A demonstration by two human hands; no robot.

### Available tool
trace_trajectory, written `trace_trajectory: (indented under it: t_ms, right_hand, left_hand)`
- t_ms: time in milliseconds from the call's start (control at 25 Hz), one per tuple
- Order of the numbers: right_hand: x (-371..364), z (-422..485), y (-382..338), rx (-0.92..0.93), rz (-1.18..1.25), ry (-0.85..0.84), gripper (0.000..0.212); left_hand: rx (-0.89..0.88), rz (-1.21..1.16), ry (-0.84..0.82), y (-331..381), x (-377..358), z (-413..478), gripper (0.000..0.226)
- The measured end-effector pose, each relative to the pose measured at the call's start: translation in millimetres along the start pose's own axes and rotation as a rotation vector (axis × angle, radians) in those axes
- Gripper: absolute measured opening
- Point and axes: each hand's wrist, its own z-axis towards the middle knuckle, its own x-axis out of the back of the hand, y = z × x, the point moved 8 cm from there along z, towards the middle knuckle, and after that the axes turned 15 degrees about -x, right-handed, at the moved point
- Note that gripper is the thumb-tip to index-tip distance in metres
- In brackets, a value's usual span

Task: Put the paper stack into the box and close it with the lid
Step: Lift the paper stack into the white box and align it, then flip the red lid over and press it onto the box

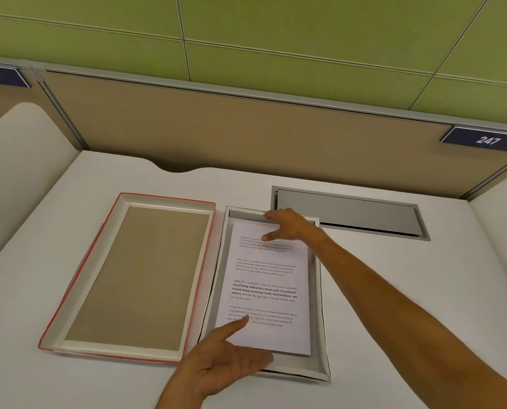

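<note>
Now both hands were spread open over one paper stack [268, 290], which lay flat inside the grey box [320, 305]. The left hand [225, 361] rested at the near edge, index finger pressing the printed top sheet, palm touching the box's front wall. The right hand [287, 225] reached across to the far end, thumb on the paper, fingers on the rim. Just beside it on the white counter [394, 290] lay one lid [134, 276], upturned, red-edged, with a brown cardboard inside.

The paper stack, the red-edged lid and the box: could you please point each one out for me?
paper stack [265, 290], head view, middle of the top printed sheet
red-edged lid [134, 273], head view, brown inner panel
box [317, 290], head view, right inner wall
</note>
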Motion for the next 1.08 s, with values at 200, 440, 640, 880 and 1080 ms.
trace_trajectory:
  t_ms: [200,440,640,880,1080]
  right_hand:
    - [-8.8,-33.5,-61.2,0.039,0.377,0.051,0.077]
    - [-111.1,-74.3,-124.1,-0.159,0.687,-0.080,0.051]
    - [-134.4,-79.4,-149.3,-0.149,0.463,0.012,0.013]
    - [-139.9,-74.9,-147.4,-0.108,0.287,0.039,0.051]
    - [-142.0,-72.2,-135.9,-0.103,0.359,0.054,0.011]
  left_hand:
    - [-0.717,0.500,0.359,158.0,66.7,-35.2,0.043]
    - [-1.023,1.457,0.992,313.8,143.4,-72.8,0.051]
    - [-0.796,1.597,1.018,325.2,184.1,-50.1,0.043]
    - [-0.820,1.523,0.993,321.2,194.7,-46.6,0.025]
    - [-0.765,1.401,0.940,353.8,186.9,-68.6,0.027]
